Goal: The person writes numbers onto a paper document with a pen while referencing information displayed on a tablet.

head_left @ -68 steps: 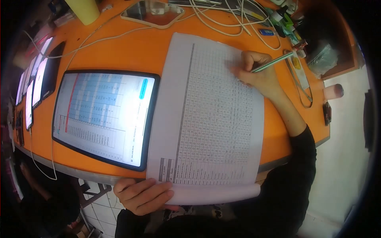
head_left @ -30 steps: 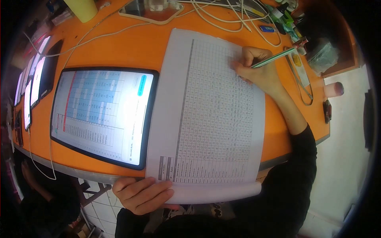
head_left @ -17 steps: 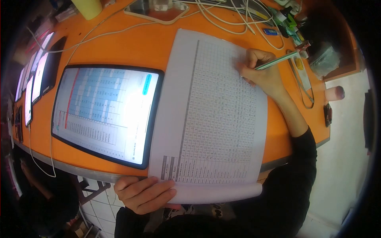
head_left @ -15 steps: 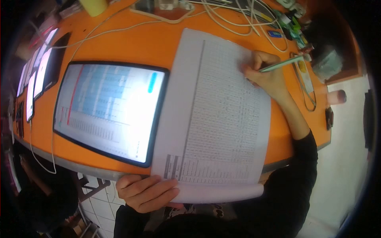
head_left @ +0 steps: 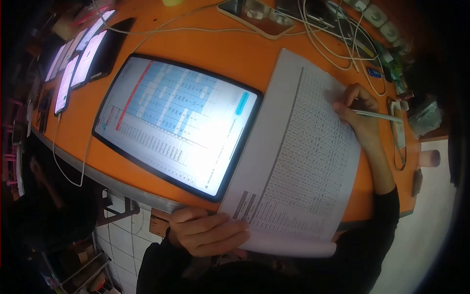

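A large printed sheet of paper (head_left: 306, 152) with a table of rows and handwritten marks lies on the orange desk, its near edge curling over the desk's front. My left hand (head_left: 210, 232) grips the paper's lower left corner, fingers on top. My right hand (head_left: 362, 108) rests on the right side of the sheet, closed around a pale pen (head_left: 379, 116); its tip is hidden by the fingers. Left of the paper, and touching or just under its edge, a tablet (head_left: 178, 125) shows a spreadsheet with blue cells, with glare on its lower part.
Several lit phones (head_left: 88, 59) stand at the far left, one with a white cable (head_left: 55, 147). A tray-like item (head_left: 257, 17), tangled cables (head_left: 338, 44) and power sockets (head_left: 377, 17) line the back. Another person's arm (head_left: 46, 181) shows at the left.
The camera view has turned left, so the desk, tablet and paper appear further right. My left hand still holds the corner and my right hand still holds the pen at the sheet.
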